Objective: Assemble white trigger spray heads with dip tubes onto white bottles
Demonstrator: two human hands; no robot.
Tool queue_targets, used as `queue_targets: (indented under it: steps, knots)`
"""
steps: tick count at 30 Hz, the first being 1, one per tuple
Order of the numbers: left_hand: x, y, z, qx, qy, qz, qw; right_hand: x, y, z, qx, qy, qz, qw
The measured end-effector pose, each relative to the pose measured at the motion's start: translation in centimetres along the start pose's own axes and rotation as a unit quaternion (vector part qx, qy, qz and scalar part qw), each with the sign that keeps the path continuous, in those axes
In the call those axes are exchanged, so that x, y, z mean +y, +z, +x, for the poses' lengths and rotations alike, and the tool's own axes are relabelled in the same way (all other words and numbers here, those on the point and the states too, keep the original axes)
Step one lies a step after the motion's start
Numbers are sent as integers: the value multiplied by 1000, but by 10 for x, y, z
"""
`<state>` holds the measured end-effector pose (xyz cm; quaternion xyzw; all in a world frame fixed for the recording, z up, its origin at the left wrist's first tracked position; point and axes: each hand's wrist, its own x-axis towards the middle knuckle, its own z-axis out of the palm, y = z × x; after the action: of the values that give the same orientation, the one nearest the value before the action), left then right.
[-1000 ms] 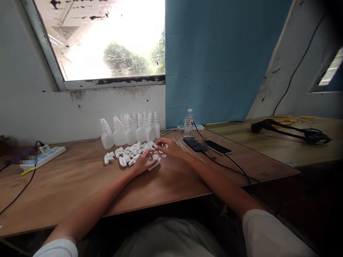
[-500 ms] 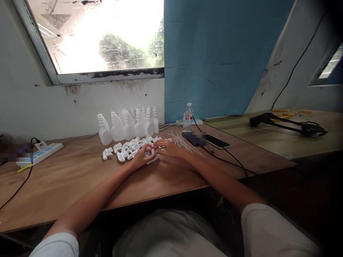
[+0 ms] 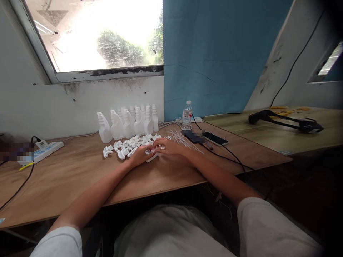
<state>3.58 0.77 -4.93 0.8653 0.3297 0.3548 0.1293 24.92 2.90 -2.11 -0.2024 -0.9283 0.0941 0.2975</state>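
Note:
Both my hands meet at the near edge of a pile of small white plastic spray-head parts [image 3: 128,147] on the wooden table [image 3: 66,178]. My left hand [image 3: 141,154] curls its fingers round a white spray-head piece [image 3: 150,157]. My right hand [image 3: 168,147] pinches a small white ring against that piece, its fingers pressed together. Behind the pile stands a row of several white plastic bottles [image 3: 128,125] without caps. A bundle of thin white tubes [image 3: 180,138] lies just right of my right hand.
A water bottle [image 3: 187,115], a dark phone [image 3: 216,138] and black cables [image 3: 227,155] lie to the right. A white power strip [image 3: 40,151] sits at the left. A second table at the far right carries a black strapped device [image 3: 286,120]. A window is above.
My right hand has come back from the loose rings toward my left hand, and both now close on the same piece. The view has tilted slightly.

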Motion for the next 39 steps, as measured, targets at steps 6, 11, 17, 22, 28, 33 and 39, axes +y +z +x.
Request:
queue_targets:
  steps: [6, 11, 17, 22, 28, 33, 39]
  knots:
    - [1, -3, 2, -4, 14, 9, 1000, -1, 2, 1, 7, 5, 15, 1000]
    - [-2, -3, 2, -7, 15, 12, 1000, 4, 4, 0, 7, -17, 15, 1000]
    - [-6, 4, 1, 11, -3, 13, 1000, 3, 2, 2, -18, -54, 19, 998]
    - [-6, 8, 2, 12, 1, 18, 1000, 2, 4, -1, 10, -60, -95, 994]
    - [-8, 8, 4, 13, 5, 18, 1000, -3, 4, 4, 5, -56, -138, 989]
    - [-3, 8, 3, 8, 11, 21, 1000, -8, 3, 3, -5, -54, -65, 996]
    - [-3, 8, 2, 6, 8, 47, 999, 9, -2, 7, 57, 52, -36, 996]
